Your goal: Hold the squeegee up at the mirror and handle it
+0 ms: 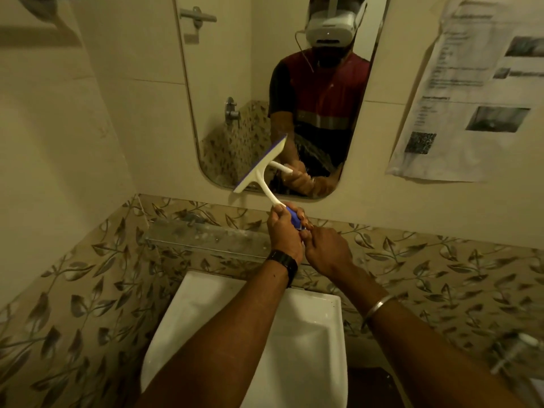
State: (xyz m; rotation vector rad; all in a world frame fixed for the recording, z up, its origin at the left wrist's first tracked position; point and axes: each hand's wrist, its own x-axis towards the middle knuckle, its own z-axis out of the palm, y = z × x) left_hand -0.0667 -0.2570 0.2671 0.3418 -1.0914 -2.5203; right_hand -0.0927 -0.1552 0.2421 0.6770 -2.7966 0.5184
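From the head view, the left hand (284, 231), a dark watch (282, 265) on its wrist, is wrapped round the blue grip of a white squeegee (260, 172), thumb along the top where the white neck begins. The squeegee slants up and to the left, its blade lying against the lower left part of the mirror (235, 83), just above the mirror's bottom edge. The right hand (326, 250), a metal bangle (378, 307) further down its arm, sits just right of the left, fingers curled in toward the butt end of the grip; it seems to pinch that end, though the fingertips are hidden behind the left hand. Below the hands runs a narrow glass shelf (206, 237) on leaf-patterned tiles (88, 304), with a white basin (309, 334) nearer. A printed paper sheet (471, 92) hangs on the wall at far right.
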